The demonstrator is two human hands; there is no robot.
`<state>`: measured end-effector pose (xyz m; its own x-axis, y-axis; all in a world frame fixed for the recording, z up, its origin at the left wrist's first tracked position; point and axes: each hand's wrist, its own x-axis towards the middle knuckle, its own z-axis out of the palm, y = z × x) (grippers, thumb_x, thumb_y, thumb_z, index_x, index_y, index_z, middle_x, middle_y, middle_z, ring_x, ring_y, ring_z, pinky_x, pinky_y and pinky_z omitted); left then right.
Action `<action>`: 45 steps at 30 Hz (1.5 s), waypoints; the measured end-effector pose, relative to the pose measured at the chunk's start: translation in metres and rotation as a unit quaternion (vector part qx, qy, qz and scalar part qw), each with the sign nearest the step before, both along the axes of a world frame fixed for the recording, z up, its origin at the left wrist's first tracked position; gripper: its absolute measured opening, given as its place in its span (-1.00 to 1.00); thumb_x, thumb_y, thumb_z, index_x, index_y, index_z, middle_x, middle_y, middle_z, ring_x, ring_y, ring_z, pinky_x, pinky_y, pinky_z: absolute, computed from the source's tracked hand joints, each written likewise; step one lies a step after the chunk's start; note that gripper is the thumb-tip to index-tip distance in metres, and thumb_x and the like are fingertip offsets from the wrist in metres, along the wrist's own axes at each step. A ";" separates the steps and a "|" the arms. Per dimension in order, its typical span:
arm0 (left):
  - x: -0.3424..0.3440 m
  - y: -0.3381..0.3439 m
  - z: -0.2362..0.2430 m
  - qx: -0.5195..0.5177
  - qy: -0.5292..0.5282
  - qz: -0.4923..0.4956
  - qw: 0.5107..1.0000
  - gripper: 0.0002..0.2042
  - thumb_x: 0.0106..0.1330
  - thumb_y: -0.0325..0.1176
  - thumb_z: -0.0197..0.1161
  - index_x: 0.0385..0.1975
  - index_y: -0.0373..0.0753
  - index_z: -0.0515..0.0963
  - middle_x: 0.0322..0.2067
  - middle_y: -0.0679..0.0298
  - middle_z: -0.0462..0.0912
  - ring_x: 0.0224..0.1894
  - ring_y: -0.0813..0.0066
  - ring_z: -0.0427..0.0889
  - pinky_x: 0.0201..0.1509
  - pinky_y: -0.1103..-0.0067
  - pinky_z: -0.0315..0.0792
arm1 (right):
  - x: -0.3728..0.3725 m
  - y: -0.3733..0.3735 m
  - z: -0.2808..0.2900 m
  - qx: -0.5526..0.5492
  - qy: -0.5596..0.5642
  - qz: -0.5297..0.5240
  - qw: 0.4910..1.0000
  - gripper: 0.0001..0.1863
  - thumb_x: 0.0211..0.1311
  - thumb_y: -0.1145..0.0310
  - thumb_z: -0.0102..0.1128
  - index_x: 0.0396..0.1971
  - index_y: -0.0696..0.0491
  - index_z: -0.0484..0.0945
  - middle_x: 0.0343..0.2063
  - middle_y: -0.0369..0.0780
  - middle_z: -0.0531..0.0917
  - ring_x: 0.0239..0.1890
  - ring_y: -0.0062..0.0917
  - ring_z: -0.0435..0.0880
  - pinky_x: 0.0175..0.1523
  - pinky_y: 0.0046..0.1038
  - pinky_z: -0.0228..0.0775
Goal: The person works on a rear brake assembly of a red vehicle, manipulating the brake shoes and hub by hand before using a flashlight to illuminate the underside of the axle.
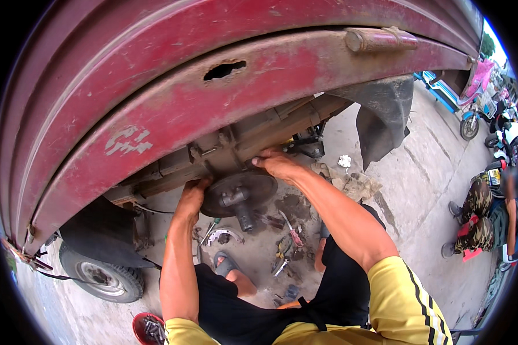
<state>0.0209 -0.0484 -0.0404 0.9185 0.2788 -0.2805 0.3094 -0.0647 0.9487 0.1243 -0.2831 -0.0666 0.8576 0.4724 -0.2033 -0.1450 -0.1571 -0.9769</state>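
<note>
Below the red vehicle body, a round dark metal plate [263, 190] with a stubby shaft at its middle faces down toward me. At its left edge, my left hand [194, 196] is closed on the rim, fingers partly hidden behind it. My right hand [275, 164] is closed at the upper right rim, its thumb toward the rusty frame beam [230, 158]; some fingertips are out of sight. On the ground under the plate lie a curved brake shoe [222, 236], a screwdriver [210, 229] and a red-handled tool [293, 232].
A red panel [172, 98] with a rusted hole hangs over the work. A wheel [101, 273] stands at left and a red bucket of metal parts [149, 329] at lower left. A black mud flap [384, 121] hangs at right. Another person [479, 210] sits far right near motorbikes.
</note>
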 end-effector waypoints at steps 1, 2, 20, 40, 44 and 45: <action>0.003 0.001 0.001 -0.008 0.025 -0.019 0.999 -0.55 0.23 -0.24 0.17 0.05 -0.39 0.44 0.08 0.05 0.48 0.15 0.29 0.38 0.26 0.50 0.15 | 0.000 -0.002 -0.001 0.004 0.006 -0.009 1.000 -0.70 0.28 0.37 0.11 -0.06 0.19 0.57 -0.11 -0.18 0.64 -0.11 -0.48 0.52 0.04 -0.48 0.33; 0.005 0.002 0.002 -0.016 0.050 -0.037 0.998 -0.52 0.22 -0.23 0.18 0.10 -0.38 0.42 0.14 0.03 0.44 0.21 0.26 0.34 0.31 0.48 0.11 | 0.002 -0.003 -0.005 -0.036 -0.003 0.011 0.999 -0.70 0.29 0.36 0.11 -0.05 0.18 0.56 -0.12 -0.18 0.64 -0.11 -0.50 0.53 0.04 -0.48 0.33; 0.037 0.011 0.012 -0.101 0.208 -0.150 0.961 -0.74 0.26 -0.43 0.15 -0.10 -0.41 0.54 -0.17 0.11 0.66 -0.21 0.41 0.66 -0.03 0.54 0.55 | 0.011 -0.003 -0.031 -0.092 -0.146 -0.129 0.977 -0.77 0.29 0.40 0.01 -0.15 0.19 0.52 -0.18 -0.16 0.62 -0.17 -0.42 0.60 -0.11 -0.40 0.44; 0.046 0.011 0.022 -0.105 0.227 -0.222 0.942 -0.66 0.16 -0.54 0.24 -0.04 -0.46 0.50 -0.13 0.07 0.65 -0.16 0.38 0.66 -0.02 0.49 0.57 | -0.093 0.006 0.015 0.053 0.231 0.058 0.970 -0.59 0.30 0.05 0.15 -0.22 0.16 0.45 -0.65 -0.41 0.31 -0.64 -0.72 0.27 -0.66 -0.64 0.08; 0.044 0.012 0.019 -0.112 0.229 -0.196 0.947 -0.73 0.14 -0.53 0.25 -0.14 -0.43 0.56 -0.22 0.11 0.67 -0.26 0.41 0.68 -0.14 0.55 0.59 | -0.080 0.014 0.010 0.095 0.219 0.100 0.966 -0.65 0.29 0.09 0.18 -0.30 0.10 0.43 -0.67 -0.43 0.29 -0.69 -0.74 0.22 -0.67 -0.61 0.04; 0.044 0.012 0.016 -0.123 0.225 -0.198 0.946 -0.73 0.14 -0.53 0.25 -0.15 -0.44 0.56 -0.22 0.11 0.67 -0.27 0.41 0.68 -0.15 0.55 0.60 | -0.080 0.017 0.009 0.095 0.210 0.099 0.968 -0.67 0.28 0.11 0.20 -0.35 0.09 0.40 -0.70 -0.43 0.26 -0.72 -0.75 0.19 -0.69 -0.59 0.03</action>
<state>0.0654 -0.0361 -0.0246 0.7096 -0.1864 -0.6795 0.6831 -0.0548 0.7283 0.0440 -0.2659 -0.0577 0.6061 0.6830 -0.4077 -0.5219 -0.0454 -0.8518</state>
